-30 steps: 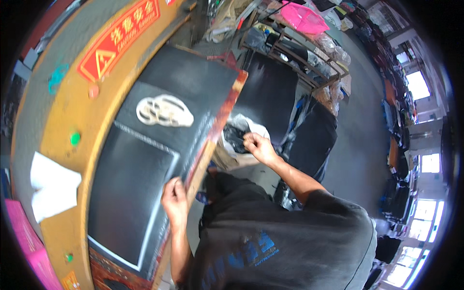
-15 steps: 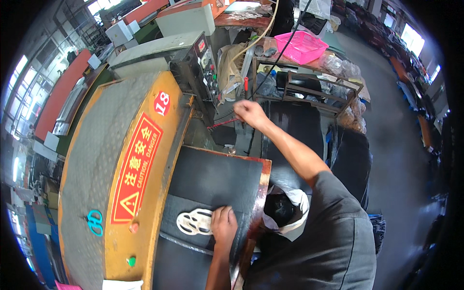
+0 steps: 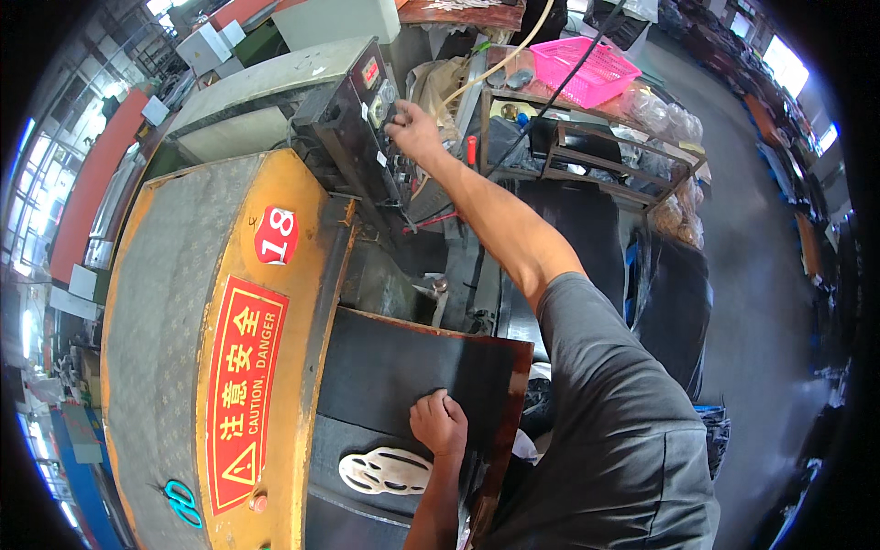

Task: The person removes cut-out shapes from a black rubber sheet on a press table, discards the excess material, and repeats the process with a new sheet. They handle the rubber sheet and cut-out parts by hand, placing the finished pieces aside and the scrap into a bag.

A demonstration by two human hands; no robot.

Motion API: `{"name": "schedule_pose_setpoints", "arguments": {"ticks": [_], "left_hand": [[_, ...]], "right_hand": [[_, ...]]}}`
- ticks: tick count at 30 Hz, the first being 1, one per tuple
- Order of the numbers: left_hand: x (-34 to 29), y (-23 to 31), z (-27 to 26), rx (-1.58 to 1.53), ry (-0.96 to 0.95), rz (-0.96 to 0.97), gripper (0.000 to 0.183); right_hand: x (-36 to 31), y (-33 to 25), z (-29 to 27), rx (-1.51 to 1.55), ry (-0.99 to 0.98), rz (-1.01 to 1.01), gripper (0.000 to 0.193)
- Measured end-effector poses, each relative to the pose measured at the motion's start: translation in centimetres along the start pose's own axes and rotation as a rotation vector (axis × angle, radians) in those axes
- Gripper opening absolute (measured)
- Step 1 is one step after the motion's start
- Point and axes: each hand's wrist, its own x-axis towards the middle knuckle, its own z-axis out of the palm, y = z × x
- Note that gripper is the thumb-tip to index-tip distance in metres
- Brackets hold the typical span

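My right hand [image 3: 417, 135] reaches up to the dark control panel [image 3: 374, 110] of the yellow machine [image 3: 302, 197]. Its bent fingers are at the panel beside a round dial; what they grip is hidden. My left hand [image 3: 438, 422] rests with curled fingers on the black work board [image 3: 403, 371], and nothing shows in it. Close below that hand lies a flat, white, oval piece with several long slots [image 3: 385, 470]. A thin red rod [image 3: 431, 221] sticks out below the panel, apart from my right hand.
Teal-handled scissors [image 3: 182, 504] lie on the machine's grey top. A metal rack [image 3: 596, 188] with plastic bags stands beyond my right arm, a pink basket [image 3: 587, 73] on it. A pale hose [image 3: 504, 60] and a black cable [image 3: 568, 82] hang near the panel.
My right hand has left the red rod and moved up and left to the panel. My left hand has shifted off the white piece onto the bare board. The view has shifted too.
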Motion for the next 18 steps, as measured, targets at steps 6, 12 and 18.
{"name": "schedule_pose_setpoints", "arguments": {"ticks": [6, 12, 18], "left_hand": [[0.3, 0.3, 0.1, 0.029, -0.020, 0.000, 0.016], [0.4, 0.5, -0.1, 0.041, -0.043, -0.003, 0.017], [0.7, 1.0, -0.5, 0.029, -0.028, -0.010, 0.014]], "right_hand": [[1.7, 0.0, 0.9, 0.011, -0.065, -0.167, 0.049], [1.4, -0.3, 0.3, -0.064, -0.072, -0.226, 0.046], [1.1, -1.2, -0.1, -0.127, -0.065, -0.215, 0.045]]}}
